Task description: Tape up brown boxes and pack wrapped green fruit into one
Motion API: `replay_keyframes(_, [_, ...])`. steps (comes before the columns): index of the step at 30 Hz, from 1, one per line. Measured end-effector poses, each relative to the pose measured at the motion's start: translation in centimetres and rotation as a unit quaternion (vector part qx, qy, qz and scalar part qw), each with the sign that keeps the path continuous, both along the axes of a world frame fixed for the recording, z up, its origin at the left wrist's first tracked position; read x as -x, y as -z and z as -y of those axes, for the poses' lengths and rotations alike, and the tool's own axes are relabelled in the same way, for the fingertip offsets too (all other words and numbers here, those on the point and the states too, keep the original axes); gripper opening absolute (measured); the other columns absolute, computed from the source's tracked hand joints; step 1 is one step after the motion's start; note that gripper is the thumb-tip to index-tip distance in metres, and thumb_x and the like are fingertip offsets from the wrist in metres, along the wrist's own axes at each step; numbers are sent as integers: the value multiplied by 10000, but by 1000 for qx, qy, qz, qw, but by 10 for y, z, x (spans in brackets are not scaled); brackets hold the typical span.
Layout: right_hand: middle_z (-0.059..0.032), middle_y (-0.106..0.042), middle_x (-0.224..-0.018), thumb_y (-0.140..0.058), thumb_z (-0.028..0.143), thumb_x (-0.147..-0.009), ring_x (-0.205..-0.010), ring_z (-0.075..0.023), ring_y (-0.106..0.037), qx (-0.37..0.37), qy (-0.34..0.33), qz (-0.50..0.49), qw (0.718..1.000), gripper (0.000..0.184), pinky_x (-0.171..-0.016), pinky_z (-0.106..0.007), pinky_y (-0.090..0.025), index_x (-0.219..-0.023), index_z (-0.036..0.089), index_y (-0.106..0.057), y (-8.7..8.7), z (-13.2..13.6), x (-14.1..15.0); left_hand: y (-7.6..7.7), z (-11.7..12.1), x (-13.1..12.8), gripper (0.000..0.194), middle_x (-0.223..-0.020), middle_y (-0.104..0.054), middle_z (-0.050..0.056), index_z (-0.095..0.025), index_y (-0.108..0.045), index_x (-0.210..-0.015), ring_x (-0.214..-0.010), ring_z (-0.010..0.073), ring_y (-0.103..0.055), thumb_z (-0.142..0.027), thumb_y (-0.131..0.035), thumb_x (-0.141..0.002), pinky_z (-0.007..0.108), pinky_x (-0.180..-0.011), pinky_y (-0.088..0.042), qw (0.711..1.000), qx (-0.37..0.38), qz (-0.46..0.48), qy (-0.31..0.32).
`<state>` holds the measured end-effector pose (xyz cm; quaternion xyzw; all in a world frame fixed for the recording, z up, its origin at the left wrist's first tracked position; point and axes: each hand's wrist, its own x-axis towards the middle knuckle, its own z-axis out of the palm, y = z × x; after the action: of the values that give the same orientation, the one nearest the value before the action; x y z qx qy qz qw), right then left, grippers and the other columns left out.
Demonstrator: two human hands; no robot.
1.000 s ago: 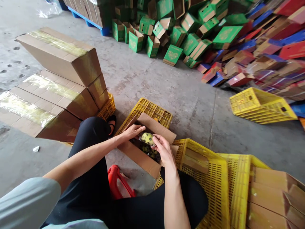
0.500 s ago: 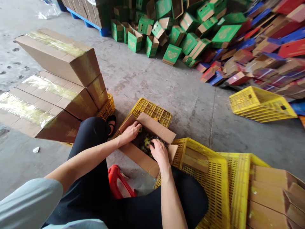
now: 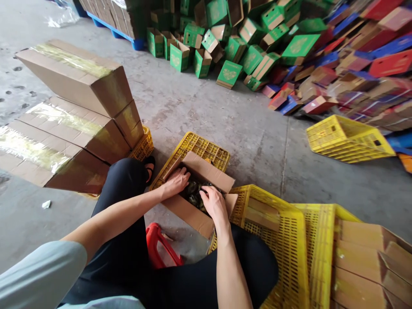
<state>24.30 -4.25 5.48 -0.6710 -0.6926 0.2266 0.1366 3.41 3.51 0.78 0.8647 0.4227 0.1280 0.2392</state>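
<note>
An open cardboard box [image 3: 189, 216] with its flaps spread stands before me on an upturned yellow crate [image 3: 206, 146]. Inside lie several dark, shiny wrapped pieces [image 3: 194, 193] with greenish patches; their kind is hard to make out. My left hand [image 3: 176, 182] reaches in at the left end, fingers bent and slightly apart, its fingertips by the contents. Over the right part of the contents rests my right hand [image 3: 215, 204], thumb and fingers apart, fingertips pointing down. Neither hand shows a piece in its grasp.
Taped cartons [image 3: 80, 81] are stacked at left on yellow crates. To my right stand a yellow crate [image 3: 283, 231] and another holding cartons [image 3: 357, 257]. A red stool [image 3: 157, 244] is between my legs. Green boxes [image 3: 230, 73] and red-blue boxes lie heaped behind.
A yellow-green, dark-spotted wrapped piece, held up between both hands a second ago, has gone down into the box. Both hands have lowered into it, and the left no longer shows a piece at its fingertips.
</note>
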Motion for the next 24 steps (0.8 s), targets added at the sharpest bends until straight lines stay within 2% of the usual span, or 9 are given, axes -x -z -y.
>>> replay_keyframes(3, [-147,-758,-1188,-533,239,-1008,-1022,-260,-741,-6,10,-26,1000,284,-1014,-405,-555,-1198,161,-729,-1,-1,0,-6,-5,-1,168,-984,-666,109,-168,-694,-955,-926,244,-643,-222,-540,-996,357,-933,-506,998,58,17,-21])
replay_keyframes(7, [-113,-788,-1130,-570,305,-989,-995,-251,-760,8,47,-93,995,326,-1006,-402,-570,-1264,207,-717,-1,-3,1,-16,-18,-2,294,-883,-702,67,-177,-709,-902,-829,190,-652,-274,-467,-1039,272,-825,-497,995,79,47,-35])
replay_keyframes(10, [-125,-786,-1171,-633,403,-949,-1048,-268,-762,39,89,-190,977,438,-987,-402,-596,-1335,200,-682,0,-7,3,-23,-25,-3,389,-842,-709,48,-154,-709,-877,-758,158,-628,-367,-438,-1056,234,-725,-477,982,127,135,-36])
replay_keyframes(12, [-123,-778,-1208,-635,487,-934,-1085,-278,-758,61,111,-279,952,489,-947,-400,-624,-1334,208,-681,2,-9,6,-27,-26,-4,451,-834,-712,45,-135,-721,-886,-736,151,-612,-469,-462,-1042,229,-692,-474,957,187,222,-23])
replay_keyframes(15, [-108,-787,-1176,-644,556,-902,-1062,-291,-766,83,135,-383,910,487,-872,-405,-661,-1236,211,-731,4,-11,7,-27,-23,-6,524,-894,-738,57,-121,-746,-986,-782,167,-641,-597,-526,-993,238,-714,-499,914,276,296,-11])
replay_keyframes(18, [-114,-796,-1129,-713,578,-833,-994,-302,-775,70,178,-405,894,479,-859,-430,-671,-1101,186,-782,5,-11,6,-25,-19,-7,571,-998,-763,78,-128,-750,-1093,-895,210,-688,-655,-586,-947,273,-802,-533,881,341,326,-23])
replay_keyframes(22, [-116,-801,-1091,-750,603,-787,-933,-298,-777,40,228,-413,881,481,-871,-455,-668,-1015,182,-800,7,-12,2,-28,-15,-6,598,-1275,-725,104,-178,-719,-1270,-1181,277,-660,-635,-706,-884,336,-990,-520,851,391,348,-43])
replay_keyframes(24, [-113,-802,-1067,-763,603,-777,-945,-299,-773,26,248,-431,867,483,-883,-455,-664,-1010,181,-795,7,-12,1,-31,-13,-4,695,-1352,-683,120,-197,-664,-1366,-1217,293,-646,-577,-820,-805,353,-975,-538,830,433,349,-29])
